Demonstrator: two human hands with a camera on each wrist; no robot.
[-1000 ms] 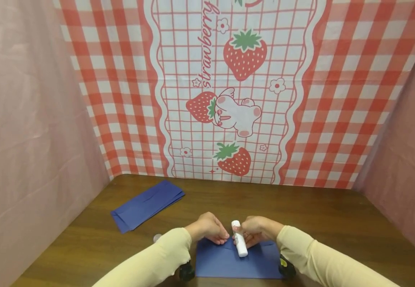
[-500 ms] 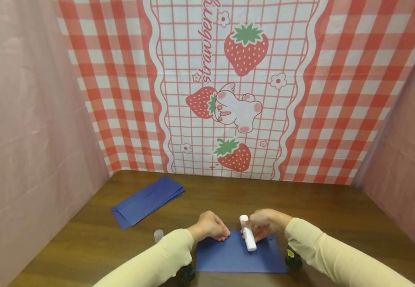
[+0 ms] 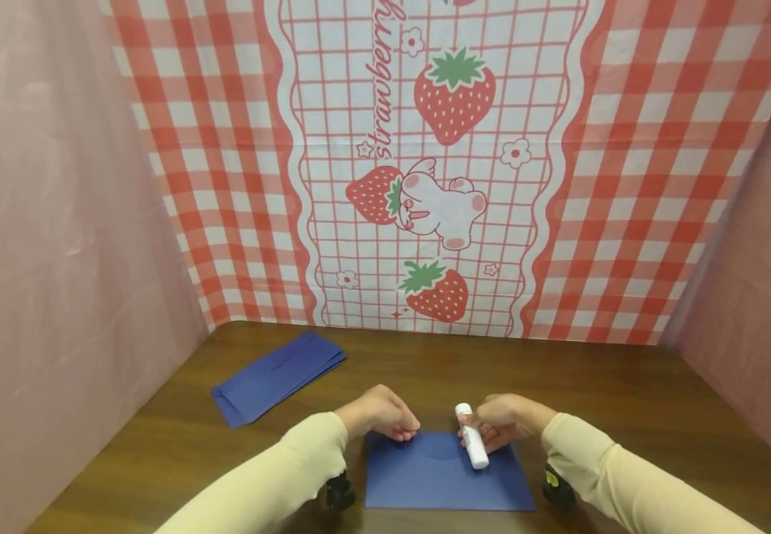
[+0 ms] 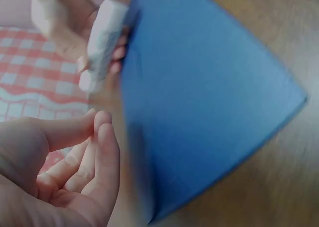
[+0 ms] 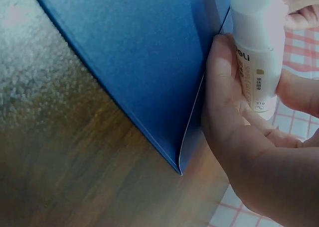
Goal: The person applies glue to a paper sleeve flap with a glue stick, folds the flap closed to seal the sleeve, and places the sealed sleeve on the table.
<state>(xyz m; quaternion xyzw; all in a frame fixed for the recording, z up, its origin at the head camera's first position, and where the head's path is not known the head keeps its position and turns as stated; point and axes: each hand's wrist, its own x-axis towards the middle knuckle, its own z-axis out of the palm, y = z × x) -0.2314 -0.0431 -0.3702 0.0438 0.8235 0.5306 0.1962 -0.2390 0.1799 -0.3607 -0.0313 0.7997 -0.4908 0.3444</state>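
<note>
A dark blue envelope [image 3: 439, 483] lies on the table with its long far edge toward the backdrop. My right hand [image 3: 502, 417] grips a white glue stick [image 3: 474, 446] between thumb and fingers, slanted over the envelope's far right part. In the right wrist view, the fingers [image 5: 223, 87] of that hand lie along the slightly raised edge of the envelope [image 5: 139, 53]. By the envelope's far left corner is my left hand [image 3: 388, 414]. Its thumb and fingertips [image 4: 102, 120] meet, with nothing visible between them, apart from the envelope in the left wrist view.
Several blue envelopes [image 3: 279, 378] lie stacked at the back left of the brown wooden table [image 3: 612, 415]. Behind it hangs a red-checked strawberry cloth [image 3: 452, 193]. Pink cloth [image 3: 72, 259] closes the left side, and another pink cloth [image 3: 752, 297] the right.
My right hand has shifted to the right along the envelope with the glue stick. My left hand has drawn slightly left and back. The small clear cap on the left is now out of sight.
</note>
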